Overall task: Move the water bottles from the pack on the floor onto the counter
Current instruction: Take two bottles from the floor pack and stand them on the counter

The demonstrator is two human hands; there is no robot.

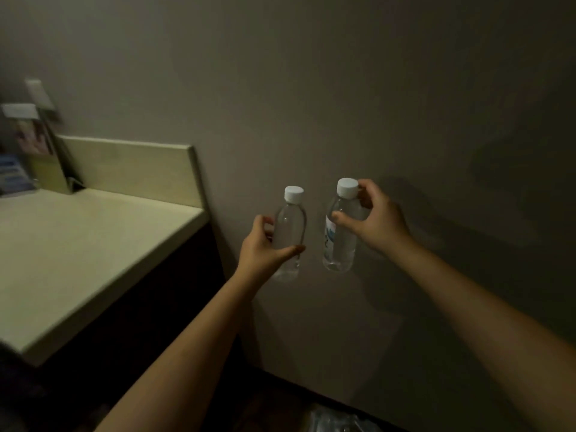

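Gripping plain bottle (288, 232) round body with our left hand (265, 247), labelled bottle (339, 241) near cap (347, 187) with our right hand (377, 219); both upright, midair before wall (311, 88), right of bench (78, 238). Pack (336, 420) on floor (274, 400) below.

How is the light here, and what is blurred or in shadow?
Head view: dim light; the right bottle is fairly sharp, the left bottle softer; the things on the counter are smeared; arm shadows fall on the wall; the pack sits in darkness.
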